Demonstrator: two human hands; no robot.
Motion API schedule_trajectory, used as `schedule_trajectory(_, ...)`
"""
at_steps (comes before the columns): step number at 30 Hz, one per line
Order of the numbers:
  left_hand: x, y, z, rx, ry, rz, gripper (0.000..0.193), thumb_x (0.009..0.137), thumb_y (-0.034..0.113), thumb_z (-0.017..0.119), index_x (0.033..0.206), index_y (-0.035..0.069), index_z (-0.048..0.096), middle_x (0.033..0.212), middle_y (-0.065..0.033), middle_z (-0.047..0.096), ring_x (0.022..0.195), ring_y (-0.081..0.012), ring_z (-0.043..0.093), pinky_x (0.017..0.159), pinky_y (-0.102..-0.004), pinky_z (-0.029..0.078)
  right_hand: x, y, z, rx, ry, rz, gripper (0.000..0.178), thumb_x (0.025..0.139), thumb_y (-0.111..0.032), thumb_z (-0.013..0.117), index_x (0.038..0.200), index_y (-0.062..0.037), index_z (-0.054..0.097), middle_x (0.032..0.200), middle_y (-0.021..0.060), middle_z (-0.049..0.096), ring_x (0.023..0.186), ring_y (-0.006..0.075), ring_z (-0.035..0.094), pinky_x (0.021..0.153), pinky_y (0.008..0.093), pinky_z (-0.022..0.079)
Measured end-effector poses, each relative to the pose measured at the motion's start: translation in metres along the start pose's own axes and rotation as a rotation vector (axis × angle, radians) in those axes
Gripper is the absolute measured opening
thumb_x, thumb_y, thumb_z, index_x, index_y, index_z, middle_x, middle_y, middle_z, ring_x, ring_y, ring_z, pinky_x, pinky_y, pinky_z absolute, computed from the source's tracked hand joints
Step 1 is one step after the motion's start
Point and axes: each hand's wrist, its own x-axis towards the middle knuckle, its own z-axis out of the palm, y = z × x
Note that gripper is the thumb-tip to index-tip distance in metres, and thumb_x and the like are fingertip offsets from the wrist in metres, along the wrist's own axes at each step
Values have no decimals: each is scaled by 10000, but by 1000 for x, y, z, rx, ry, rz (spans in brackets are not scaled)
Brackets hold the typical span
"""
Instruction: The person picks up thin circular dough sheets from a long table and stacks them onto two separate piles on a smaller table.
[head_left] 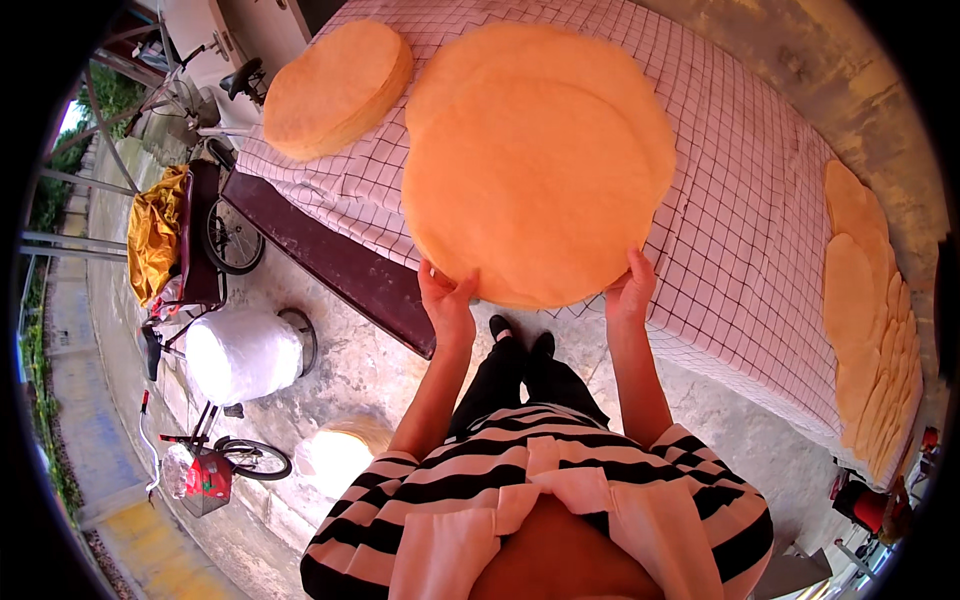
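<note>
The large, nearly round sheet of soft orange material [540,150] is directly in front of the person, over the near part of a table dressed with a pinkish-white cloth with dark grid lines [745,235]. Both hands are at the near border of this sheet: the left hand [447,303] is at its near left corner, and the right hand [630,288] is at its near right side. In each hand the thumb and the fingers are almost closed, and the edge of the sheet seems to be pinched lightly between them; what the fingers do on the underside is hidden. From this grip, nearly the whole sheet extends away from the body, toward the far side of the table. Its outline is a little lobed, but no clear long axis can be seen, and neither hand is evidently nearer to its middle. I cannot tell if the near edge is raised or resting. Beyond the left hand, at the far left, stands a thick round stack of orange sheets [335,88], while a row of overlapping flat orange pieces [868,320] lies well apart at the right end.
</note>
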Motion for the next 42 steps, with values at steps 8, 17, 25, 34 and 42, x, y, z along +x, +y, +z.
schedule_trajectory(8, 26, 23, 6, 154, 167, 72, 429, 829, -28, 492, 1232, -23, 344, 1083, -133, 526, 927, -200, 550, 803, -292, 448, 41, -10, 44, -503, 102, -215, 393, 770, -110, 672, 1068, 21, 452, 1042, 111, 561, 938, 175, 549, 798, 297, 448)
schedule_trajectory(17, 85, 9, -41, 373, 187, 80, 248, 887, 177, 547, 983, -33, 455, 932, -90, 538, 815, -133, 526, 696, -272, 464, 2, 62, 55, -533, 240, -473, 386, 808, -152, 652, 1077, 25, 438, 1067, 113, 539, 956, 155, 528, 822, 285, 429)
schedule_trajectory(25, 112, 73, -58, 268, -80, 248, 278, 877, 140, 549, 1065, -43, 459, 967, -77, 545, 851, -138, 526, 770, -265, 446, -3, 80, 74, -292, 170, -329, 370, 812, -124, 641, 1097, 8, 446, 1085, 95, 554, 945, 182, 557, 799, 301, 457)
schedule_trajectory(34, 185, 103, -112, 172, -368, 71, 310, 843, 26, 547, 1128, -16, 435, 1009, -87, 562, 881, -158, 556, 782, -273, 463, -55, 155, 126, -374, 327, -538, 304, 819, -101, 619, 1046, 20, 456, 1061, 105, 558, 939, 190, 564, 809, 312, 466)
schedule_trajectory(42, 212, 180, -87, -129, -591, 71, 370, 834, 7, 571, 1168, 3, 414, 1040, -93, 580, 900, -149, 574, 774, -284, 496, -30, 130, 143, -38, 86, -181, 380, 830, -74, 559, 1181, 39, 465, 1140, 125, 559, 1002, 228, 572, 837, 333, 484)
